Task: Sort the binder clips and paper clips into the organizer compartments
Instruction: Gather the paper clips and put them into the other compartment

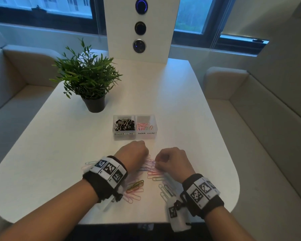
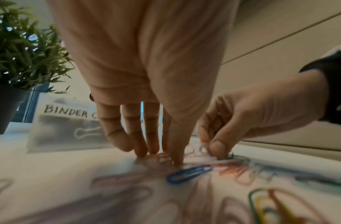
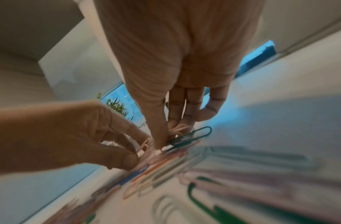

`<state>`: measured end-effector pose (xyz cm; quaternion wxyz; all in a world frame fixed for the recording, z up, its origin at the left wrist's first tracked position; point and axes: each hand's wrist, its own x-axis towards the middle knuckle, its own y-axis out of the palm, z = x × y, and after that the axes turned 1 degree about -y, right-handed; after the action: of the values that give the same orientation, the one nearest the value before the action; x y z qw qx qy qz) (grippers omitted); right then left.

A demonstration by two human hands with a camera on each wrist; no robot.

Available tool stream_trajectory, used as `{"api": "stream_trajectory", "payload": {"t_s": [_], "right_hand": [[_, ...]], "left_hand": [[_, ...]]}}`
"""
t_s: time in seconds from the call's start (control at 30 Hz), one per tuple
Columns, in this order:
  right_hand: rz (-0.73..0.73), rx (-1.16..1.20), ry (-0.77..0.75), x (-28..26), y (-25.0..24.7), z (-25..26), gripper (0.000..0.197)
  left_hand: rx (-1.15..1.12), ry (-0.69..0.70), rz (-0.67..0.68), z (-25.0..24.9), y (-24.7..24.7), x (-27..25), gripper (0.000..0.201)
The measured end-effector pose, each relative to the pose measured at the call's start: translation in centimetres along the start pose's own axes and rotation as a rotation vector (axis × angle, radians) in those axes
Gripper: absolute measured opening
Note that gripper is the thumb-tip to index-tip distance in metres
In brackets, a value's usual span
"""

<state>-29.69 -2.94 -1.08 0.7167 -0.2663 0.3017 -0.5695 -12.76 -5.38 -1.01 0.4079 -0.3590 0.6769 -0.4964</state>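
Note:
A clear two-part organizer (image 1: 135,135) stands mid-table: black binder clips (image 1: 124,124) fill the left part, pink paper clips (image 1: 144,126) lie in the right. Several coloured loose paper clips (image 1: 153,173) are strewn on the white table in front of it. My left hand (image 1: 145,154) reaches down into the pile with curled fingers and pinches pink clips (image 3: 145,146) between thumb and fingers. My right hand (image 1: 158,163), close beside it, pinches a small bunch that includes a dark green clip (image 3: 192,135). A blue clip (image 2: 188,174) lies just below the left fingertips (image 2: 177,160).
A potted plant (image 1: 89,79) stands behind and left of the organizer. A white upright panel with three round buttons (image 1: 140,28) rises at the table's far edge. Beige benches flank the table. More clips lie near both wrists (image 1: 135,188).

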Motion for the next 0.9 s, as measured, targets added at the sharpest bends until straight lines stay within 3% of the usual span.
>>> {"api": "stream_trajectory", "payload": {"t_s": [0.23, 0.43, 0.6, 0.73, 0.8, 0.9], "right_hand": [[-0.126, 0.130, 0.006, 0.1, -1.0, -0.5, 0.006], [-0.229, 0.151, -0.062, 2.0, -2.7, 2.1, 0.004], [-0.318, 0.111, -0.139, 5.7, -3.2, 5.1, 0.006], [-0.280, 0.037, -0.145, 8.7, -2.0, 6.3, 0.011], [-0.269, -0.015, -0.137, 9.1, -1.4, 6.1, 0.021], [-0.371, 0.017, -0.146, 8.1, -1.5, 5.2, 0.027]], "left_hand": [[-0.071, -0.047, -0.009, 0.2, 0.1, 0.1, 0.023], [-0.154, -0.064, 0.016, 0.5, -0.4, -0.5, 0.018], [-0.220, -0.075, -0.072, 1.1, 0.0, -1.6, 0.013], [-0.304, -0.087, -0.150, 1.9, 0.2, -2.1, 0.018], [-0.334, -0.064, -0.172, 2.0, -0.4, -2.2, 0.015], [-0.386, -0.048, -0.226, 2.3, -2.5, -1.9, 0.010]]}}
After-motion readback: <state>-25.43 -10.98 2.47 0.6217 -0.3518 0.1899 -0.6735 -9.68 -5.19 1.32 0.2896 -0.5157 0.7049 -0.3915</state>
